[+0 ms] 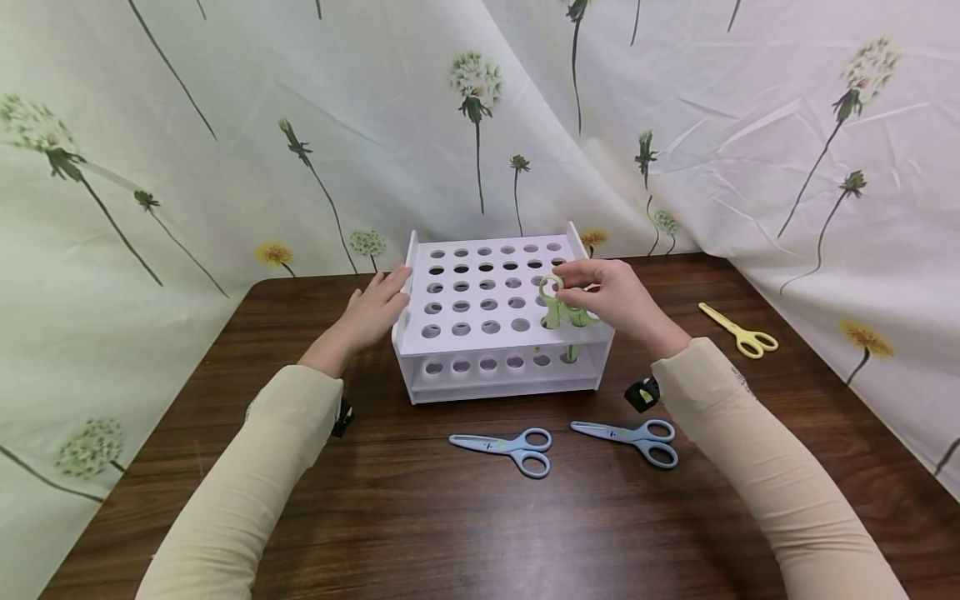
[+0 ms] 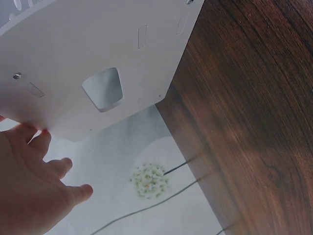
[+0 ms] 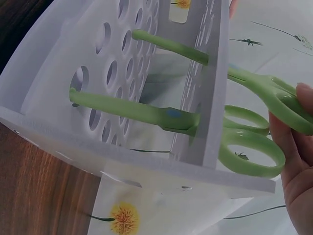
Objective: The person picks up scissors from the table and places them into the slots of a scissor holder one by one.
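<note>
A person's right hand (image 1: 621,293) pinches the handle of a pair of green scissors (image 1: 552,312) between thumb and fingers, over the right front part of a white rack (image 1: 491,343). The scissors point downward, their handle loops above the rack's top plate and in the grip, their blades passing through a hole; the tip is near the lower perforated plate, though whether it enters a hole there cannot be told. Just beside them, a second green pair (image 3: 142,111) stands in the front right corner hole, its loops near the fingers. The left hand (image 1: 371,310), fingers spread apart, touches the rack's left side panel. On the dark wooden table (image 1: 420,533), one blue pair (image 1: 516,446) and another blue pair (image 1: 636,435) lie in front, and yellow scissors (image 1: 738,333) lie to the right.
</note>
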`<state>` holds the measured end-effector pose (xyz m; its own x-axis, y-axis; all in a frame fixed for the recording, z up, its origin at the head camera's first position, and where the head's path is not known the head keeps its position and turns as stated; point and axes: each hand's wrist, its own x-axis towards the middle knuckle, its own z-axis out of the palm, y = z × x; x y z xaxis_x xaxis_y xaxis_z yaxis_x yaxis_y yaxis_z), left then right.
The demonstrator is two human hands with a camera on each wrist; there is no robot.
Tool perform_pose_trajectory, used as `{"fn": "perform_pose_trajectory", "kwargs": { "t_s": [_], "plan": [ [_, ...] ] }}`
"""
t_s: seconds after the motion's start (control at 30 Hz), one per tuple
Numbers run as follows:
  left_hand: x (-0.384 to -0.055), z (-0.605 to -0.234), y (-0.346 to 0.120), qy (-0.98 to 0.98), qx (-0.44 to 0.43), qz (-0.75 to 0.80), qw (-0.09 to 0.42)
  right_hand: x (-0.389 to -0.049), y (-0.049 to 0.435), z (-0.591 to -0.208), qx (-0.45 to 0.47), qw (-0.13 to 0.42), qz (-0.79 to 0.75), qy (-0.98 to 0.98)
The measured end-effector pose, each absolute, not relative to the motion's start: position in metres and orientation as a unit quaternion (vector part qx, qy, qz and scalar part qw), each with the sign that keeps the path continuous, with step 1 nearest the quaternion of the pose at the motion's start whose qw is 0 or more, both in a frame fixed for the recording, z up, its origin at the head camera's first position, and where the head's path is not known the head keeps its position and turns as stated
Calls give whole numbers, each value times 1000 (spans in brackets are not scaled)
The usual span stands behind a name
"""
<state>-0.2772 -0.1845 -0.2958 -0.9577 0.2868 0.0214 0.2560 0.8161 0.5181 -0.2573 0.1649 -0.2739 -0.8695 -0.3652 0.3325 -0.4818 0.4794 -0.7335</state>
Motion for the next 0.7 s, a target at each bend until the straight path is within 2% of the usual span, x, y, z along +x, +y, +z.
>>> {"fn": "perform_pose_trajectory", "kwargs": {
  "t_s": [0.7],
  "plan": [
    [-278,-296,-184,953,142,265,29,-258,161,-273,264,59,393,-879]
  ]
}}
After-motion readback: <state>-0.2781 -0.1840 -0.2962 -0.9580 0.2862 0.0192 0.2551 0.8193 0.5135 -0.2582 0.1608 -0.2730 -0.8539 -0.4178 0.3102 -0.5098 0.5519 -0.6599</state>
